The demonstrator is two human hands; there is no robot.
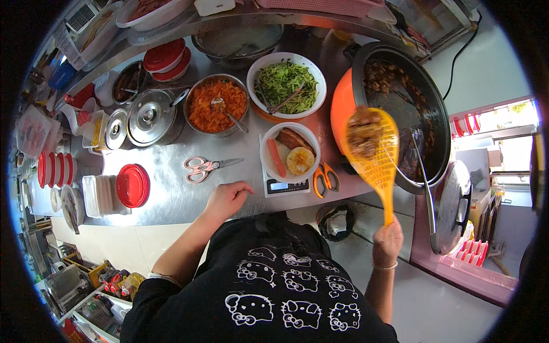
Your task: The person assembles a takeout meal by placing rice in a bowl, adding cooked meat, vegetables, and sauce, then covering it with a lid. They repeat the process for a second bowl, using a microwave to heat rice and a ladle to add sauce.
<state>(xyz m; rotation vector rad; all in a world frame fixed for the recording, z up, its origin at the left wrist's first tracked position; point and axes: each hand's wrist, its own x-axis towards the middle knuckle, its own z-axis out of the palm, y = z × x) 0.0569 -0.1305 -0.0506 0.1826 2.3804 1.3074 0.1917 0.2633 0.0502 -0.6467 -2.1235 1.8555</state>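
While your right hand [388, 244] grasps the yellow strainer [382, 171] by its handle [389, 212], your left hand [227, 199] curls, seemingly empty, at the worktop [168, 197]'s front edge. Over the pot [342, 108]'s left rim, the strainer likely feels head-heavy, its brown meat [364, 132] soft, slippery; grip higher up the handle.

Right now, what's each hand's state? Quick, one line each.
Left hand: loosely curled closed, nothing visible in its grip.
Right hand: closed, holding the yellow slotted scoop by its handle.
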